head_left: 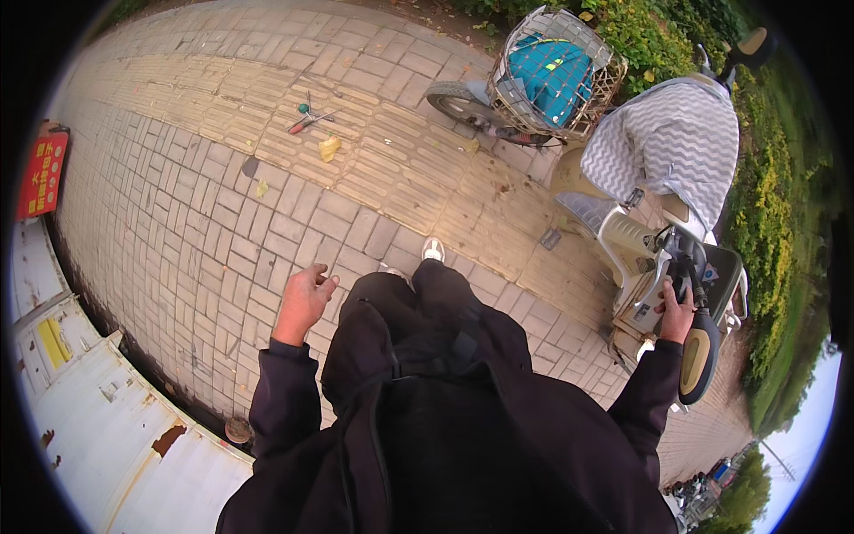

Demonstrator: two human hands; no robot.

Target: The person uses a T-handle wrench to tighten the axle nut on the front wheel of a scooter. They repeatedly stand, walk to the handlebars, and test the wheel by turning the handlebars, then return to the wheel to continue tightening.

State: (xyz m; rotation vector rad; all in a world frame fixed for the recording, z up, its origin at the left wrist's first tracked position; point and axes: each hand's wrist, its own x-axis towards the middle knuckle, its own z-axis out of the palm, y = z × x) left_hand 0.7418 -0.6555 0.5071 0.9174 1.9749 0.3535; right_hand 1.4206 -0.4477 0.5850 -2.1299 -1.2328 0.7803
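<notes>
My left hand [305, 303] hangs over the paving with its fingers loosely bent and apart, holding nothing. Off to the right, my right hand [676, 313] has its fingers closed at a black part [682, 270] of a beige scooter [623, 245]. Just beside that hand is a tan and black rounded piece [700, 358], and a dark open box or tray [722, 276] lies past the fingers. A grey and white zigzag cloth [667, 133] drapes over the scooter's front. Its wire basket [614, 82] holds a teal bundle [550, 78].
Tools with a red handle [299, 126] and a green round piece [304, 109] lie on the yellow tactile paving, near a yellow leaf [329, 149]. A worn white metal panel [116, 427] and a red sign [43, 175] border the left. Hedges [772, 222] line the right.
</notes>
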